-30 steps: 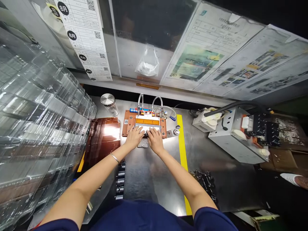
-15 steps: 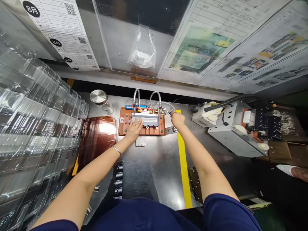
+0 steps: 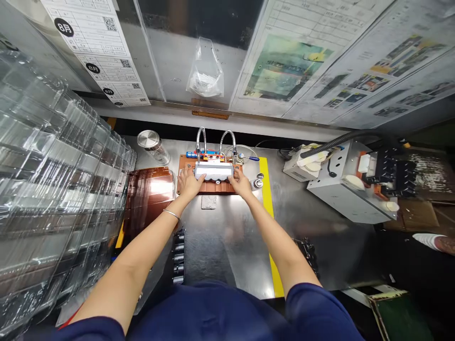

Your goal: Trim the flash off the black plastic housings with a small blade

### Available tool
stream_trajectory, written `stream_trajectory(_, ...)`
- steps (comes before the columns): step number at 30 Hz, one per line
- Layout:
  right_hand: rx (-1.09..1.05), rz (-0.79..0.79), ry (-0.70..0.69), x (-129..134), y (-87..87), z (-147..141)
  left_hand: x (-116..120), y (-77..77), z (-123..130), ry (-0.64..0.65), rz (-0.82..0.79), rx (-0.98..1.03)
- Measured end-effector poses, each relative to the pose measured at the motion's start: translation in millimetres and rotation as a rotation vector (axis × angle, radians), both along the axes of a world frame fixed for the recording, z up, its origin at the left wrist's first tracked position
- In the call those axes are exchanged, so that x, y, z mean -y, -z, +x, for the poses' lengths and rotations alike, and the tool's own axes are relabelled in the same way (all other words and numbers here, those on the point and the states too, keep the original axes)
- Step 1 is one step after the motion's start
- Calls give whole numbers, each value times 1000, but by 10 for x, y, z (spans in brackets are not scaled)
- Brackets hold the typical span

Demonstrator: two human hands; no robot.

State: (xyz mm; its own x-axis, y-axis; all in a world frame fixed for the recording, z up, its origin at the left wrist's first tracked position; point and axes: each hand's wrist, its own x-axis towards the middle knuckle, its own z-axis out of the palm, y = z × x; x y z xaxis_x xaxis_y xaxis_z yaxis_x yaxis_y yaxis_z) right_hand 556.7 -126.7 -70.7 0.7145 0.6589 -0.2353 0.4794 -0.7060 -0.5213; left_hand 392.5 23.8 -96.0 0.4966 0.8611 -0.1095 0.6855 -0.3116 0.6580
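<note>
A grey block-shaped part (image 3: 214, 171) lies on a reddish-brown fixture (image 3: 209, 188), under two curved metal hoses (image 3: 228, 135). My left hand (image 3: 189, 183) is at its left end, thumb against the part and fingers spread over the fixture. At the right end my right hand (image 3: 240, 182) has thumb and fingers against the part, so both hands grip it between them. A brush-like tool with a dark blue handle (image 3: 253, 158) lies behind my right hand. Small metal-topped bottle (image 3: 258, 183) stands right of the fixture.
Stacked clear plastic trays (image 3: 71, 175) rise at the left, beside brown trays (image 3: 151, 189). A glass jar (image 3: 154, 148) stands behind them. Yellow tape (image 3: 266, 199) crosses the metal table. Grey equipment (image 3: 350, 201) stands right. Black parts (image 3: 179, 255) lie near the front edge.
My right hand has let go of the blue-handled tool and moved left to the grey part. My left hand has slid from the part's top to its left end.
</note>
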Motion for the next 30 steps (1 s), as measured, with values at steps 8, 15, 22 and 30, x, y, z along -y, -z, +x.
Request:
stream_trajectory(8, -214, 170, -90, 729, -186, -705, 824, -331, -936, 192, 3, 251)
stream_trajectory(15, -460, 115, -328, 920, -458, -1772, 1184, -613, -1444, 244, -104, 434)
stream_trajectory(22, -382, 166, -378, 636, -567, -1468, 1103, -880, -1885, -273, -414, 498)
stream_trajectory(30, -82, -23, -398, 311, 146, -1302, 1166, -1127, -2201, -607, -764, 685)
